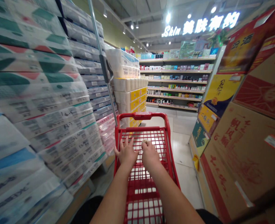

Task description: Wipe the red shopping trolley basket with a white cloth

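A red plastic shopping cart (171,161) with lattice walls stands right in front of me, below both forearms. My left hand (127,153) is over its grid, fingers spread apart, holding nothing I can see. Close beside it, my right hand (149,153) is curled closed, with something small and pale (145,141) by its fingertips that I cannot make out. A raised red handle (142,116) forms the cart's far end. From the cart's far left corner a thin metal pole (95,26) with a dark grip (106,69) rises at a slant.
Tall stacks of wrapped paper packs (58,102) line the left. More tissue packs (128,88) stand ahead. Cartons (242,161) and boxes (223,93) are piled on the right. A pale tiled floor (182,149) leads to shelves (174,81) of small goods under a lit sign (200,25).
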Demonstrator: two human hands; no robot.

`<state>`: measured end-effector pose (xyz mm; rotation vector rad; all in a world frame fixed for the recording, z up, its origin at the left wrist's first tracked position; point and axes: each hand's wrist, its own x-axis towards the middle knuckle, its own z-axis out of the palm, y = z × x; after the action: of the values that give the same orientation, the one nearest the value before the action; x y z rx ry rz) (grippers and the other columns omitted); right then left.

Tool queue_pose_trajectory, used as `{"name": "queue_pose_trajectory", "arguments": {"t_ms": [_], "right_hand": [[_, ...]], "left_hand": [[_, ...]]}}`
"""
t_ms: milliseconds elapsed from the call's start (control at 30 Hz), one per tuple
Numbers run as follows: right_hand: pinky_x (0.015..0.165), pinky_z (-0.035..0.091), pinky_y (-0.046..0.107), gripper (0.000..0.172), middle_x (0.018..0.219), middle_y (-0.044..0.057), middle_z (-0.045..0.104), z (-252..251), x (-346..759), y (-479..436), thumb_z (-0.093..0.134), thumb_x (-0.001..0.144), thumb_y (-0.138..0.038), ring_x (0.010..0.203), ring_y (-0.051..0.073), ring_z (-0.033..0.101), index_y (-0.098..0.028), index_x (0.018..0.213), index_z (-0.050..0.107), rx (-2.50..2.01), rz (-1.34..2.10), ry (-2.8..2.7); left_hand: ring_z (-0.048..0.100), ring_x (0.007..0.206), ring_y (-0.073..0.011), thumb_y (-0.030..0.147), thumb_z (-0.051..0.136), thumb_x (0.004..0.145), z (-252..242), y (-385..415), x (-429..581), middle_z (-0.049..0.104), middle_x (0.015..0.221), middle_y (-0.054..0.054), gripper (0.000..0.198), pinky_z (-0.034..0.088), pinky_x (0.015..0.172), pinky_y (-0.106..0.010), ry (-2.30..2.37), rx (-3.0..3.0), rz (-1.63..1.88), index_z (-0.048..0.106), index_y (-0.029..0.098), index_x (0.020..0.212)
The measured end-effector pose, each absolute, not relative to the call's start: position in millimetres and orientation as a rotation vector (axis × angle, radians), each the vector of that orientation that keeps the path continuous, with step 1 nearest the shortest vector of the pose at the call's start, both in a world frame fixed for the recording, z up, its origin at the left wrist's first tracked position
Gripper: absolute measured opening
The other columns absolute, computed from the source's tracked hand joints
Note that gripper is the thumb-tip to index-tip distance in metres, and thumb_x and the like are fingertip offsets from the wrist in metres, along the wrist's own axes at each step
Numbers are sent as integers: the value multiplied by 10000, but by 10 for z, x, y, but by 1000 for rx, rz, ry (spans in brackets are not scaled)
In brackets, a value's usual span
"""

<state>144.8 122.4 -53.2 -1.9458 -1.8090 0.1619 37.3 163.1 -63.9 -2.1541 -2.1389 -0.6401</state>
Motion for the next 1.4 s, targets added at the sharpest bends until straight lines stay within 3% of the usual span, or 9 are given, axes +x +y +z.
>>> {"name": "queue_pose_trajectory", "arguments": {"t_ms": [133,233,367,667,800,1067,1400], "right_hand": [[802,438,265,325,1166,69,518,-578,1517,1270,497,760,-8,1048,200,506,-220,984,599,-1790,267,-1711],[734,448,242,226,1056,42,532,-562,1603,1292,464,830,-73,917,157,554,-220,912,616,-1723,369,-1595],[654,431,243,192,993,23,537,-499,1667,1299,504,839,-133,780,136,566,-234,939,633,-1755,375,-1531],[569,341,229,156,1076,1,555,-496,1568,1274,526,863,-213,868,158,580,-290,958,623,-1865,220,-1627],[577,342,227,165,1100,7,557,-488,1570,1262,513,875,-216,851,148,583,-286,984,615,-1870,242,-1643],[631,370,221,195,1103,8,568,-471,1656,1252,505,871,-200,833,135,588,-273,1002,630,-1785,297,-1596],[639,381,216,186,1111,4,569,-482,1680,1233,510,874,-207,851,130,593,-275,987,641,-1786,283,-1646]], "left_hand": [[157,1439,-305,338,628,740,-670,1659,372,286,1555,11,669,117,1119,-626,-2149,-2159,-638,429,394,1377],[149,1443,-307,326,606,739,-676,1664,362,278,1558,11,666,112,1112,-638,-2142,-2187,-646,426,404,1376],[169,1443,-278,309,568,749,-656,1645,351,267,1564,17,669,94,1119,-631,-2090,-2245,-655,402,415,1388],[186,1440,-293,351,520,792,-620,1603,383,261,1565,34,569,98,1125,-627,-2132,-2249,-641,466,397,1356],[195,1441,-271,378,479,830,-628,1555,450,371,1513,63,504,131,1139,-589,-2202,-2251,-697,486,426,1332],[267,1410,-291,344,480,854,-686,1184,520,353,1526,-27,480,226,1126,-500,-2016,-2299,-577,520,319,1332],[355,1333,-296,302,512,788,-686,927,333,479,1436,1,574,259,1084,-518,-1764,-2528,-421,478,341,1359]]}}
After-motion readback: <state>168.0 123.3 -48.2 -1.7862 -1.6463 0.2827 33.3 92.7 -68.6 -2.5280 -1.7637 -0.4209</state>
